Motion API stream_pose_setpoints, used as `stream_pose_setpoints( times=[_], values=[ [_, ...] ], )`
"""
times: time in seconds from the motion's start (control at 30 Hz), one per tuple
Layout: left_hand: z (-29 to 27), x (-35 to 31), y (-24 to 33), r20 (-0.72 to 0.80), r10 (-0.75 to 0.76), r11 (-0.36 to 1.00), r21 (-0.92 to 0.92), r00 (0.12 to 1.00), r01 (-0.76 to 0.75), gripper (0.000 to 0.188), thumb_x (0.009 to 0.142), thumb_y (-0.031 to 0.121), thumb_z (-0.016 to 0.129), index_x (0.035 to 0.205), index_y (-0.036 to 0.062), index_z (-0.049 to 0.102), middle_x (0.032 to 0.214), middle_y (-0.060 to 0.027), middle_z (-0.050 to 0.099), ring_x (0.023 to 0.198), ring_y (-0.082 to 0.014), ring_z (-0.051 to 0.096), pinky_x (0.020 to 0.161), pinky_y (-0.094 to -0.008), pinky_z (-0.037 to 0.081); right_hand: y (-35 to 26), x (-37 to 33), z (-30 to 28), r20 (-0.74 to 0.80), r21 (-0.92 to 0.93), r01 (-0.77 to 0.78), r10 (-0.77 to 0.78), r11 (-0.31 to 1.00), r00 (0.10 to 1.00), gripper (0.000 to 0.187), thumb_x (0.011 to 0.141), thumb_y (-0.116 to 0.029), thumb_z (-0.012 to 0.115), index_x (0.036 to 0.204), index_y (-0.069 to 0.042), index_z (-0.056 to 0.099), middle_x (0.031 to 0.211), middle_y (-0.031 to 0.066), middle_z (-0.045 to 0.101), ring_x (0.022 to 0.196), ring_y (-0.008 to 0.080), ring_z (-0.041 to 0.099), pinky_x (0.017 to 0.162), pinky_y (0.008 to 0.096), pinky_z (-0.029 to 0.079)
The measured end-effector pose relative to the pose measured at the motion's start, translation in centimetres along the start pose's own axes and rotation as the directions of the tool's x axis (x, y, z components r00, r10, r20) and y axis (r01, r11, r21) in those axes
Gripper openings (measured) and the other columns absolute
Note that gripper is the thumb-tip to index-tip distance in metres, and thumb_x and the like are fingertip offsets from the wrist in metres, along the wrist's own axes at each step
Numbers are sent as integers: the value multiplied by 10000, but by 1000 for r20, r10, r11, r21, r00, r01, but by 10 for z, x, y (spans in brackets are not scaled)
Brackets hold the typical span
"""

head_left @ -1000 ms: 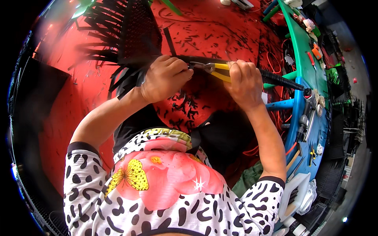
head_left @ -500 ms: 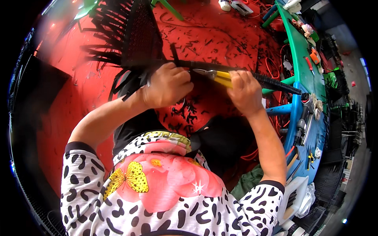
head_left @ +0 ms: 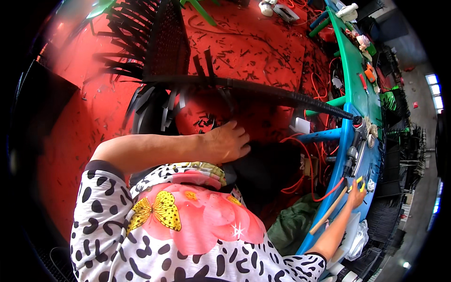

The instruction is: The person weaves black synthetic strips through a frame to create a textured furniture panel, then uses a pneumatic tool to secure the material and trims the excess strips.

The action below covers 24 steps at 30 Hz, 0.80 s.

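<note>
A dark woven piece, perhaps a chair frame or basket, has a black perforated panel [head_left: 165, 47] with many loose flat strips [head_left: 127, 40] sticking out to its left. A long black wrapped bar [head_left: 282, 94] runs from it toward the table at the right. Below the bar, in front of my lap, is my left hand [head_left: 225, 143], fingers loosely bent and somewhat apart, with nothing visible in them. My right hand [head_left: 357, 197] reaches to the blue table at the right and closes on yellow-handled pliers [head_left: 360, 181]. Their jaws cannot be made out.
On the blue table [head_left: 346, 145] lie a power tool [head_left: 352, 152] and a wooden-handled tool [head_left: 329, 214]. A green table [head_left: 350, 61] adjoins it, with an orange tool [head_left: 370, 73]. Black strip scraps litter the red floor [head_left: 268, 47]. A red cable [head_left: 312, 183] hangs by the table.
My right hand has moved with the yellow-handled pliers from the bar down to the blue table. My left hand has come off the bar, toward my lap. Two strips stand up from the bar.
</note>
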<state>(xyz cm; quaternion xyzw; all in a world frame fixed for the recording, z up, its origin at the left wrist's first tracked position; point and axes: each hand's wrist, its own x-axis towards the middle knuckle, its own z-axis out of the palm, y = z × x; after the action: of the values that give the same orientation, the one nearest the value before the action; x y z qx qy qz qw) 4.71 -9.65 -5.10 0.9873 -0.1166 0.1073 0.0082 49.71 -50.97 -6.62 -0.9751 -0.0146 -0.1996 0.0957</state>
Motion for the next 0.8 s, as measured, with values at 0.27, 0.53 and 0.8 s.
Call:
stream_pose_setpoints(
  times=[0.27,0.53,0.8],
  values=[
    [-41,5,16,-289,256,886,-311,923,-343,119,640,180,558,627,72,510,722,-75,474,652,-224,501,712,-395,415,-12,-16,-11,-53,-227,64,-78,972,996,751,729,-524,696,1245,-6,522,1188,219,581,1102,389,544,915,484,435],
    [-23,-14,11,-239,188,911,-321,953,-261,136,607,201,567,618,88,492,689,-58,465,650,-224,519,701,-386,421,-294,-173,-62,-230,732,670,-881,122,412,357,768,-80,711,1103,-31,599,993,123,639,899,266,632,774,353,513],
    [-16,-27,-5,-273,94,961,-225,958,-158,142,633,231,572,630,93,539,724,-58,520,673,-217,546,671,-348,425,-432,-270,-106,-510,733,583,-850,-349,132,324,678,-109,736,969,-35,614,920,99,612,871,282,592,814,394,463]
  ],
)
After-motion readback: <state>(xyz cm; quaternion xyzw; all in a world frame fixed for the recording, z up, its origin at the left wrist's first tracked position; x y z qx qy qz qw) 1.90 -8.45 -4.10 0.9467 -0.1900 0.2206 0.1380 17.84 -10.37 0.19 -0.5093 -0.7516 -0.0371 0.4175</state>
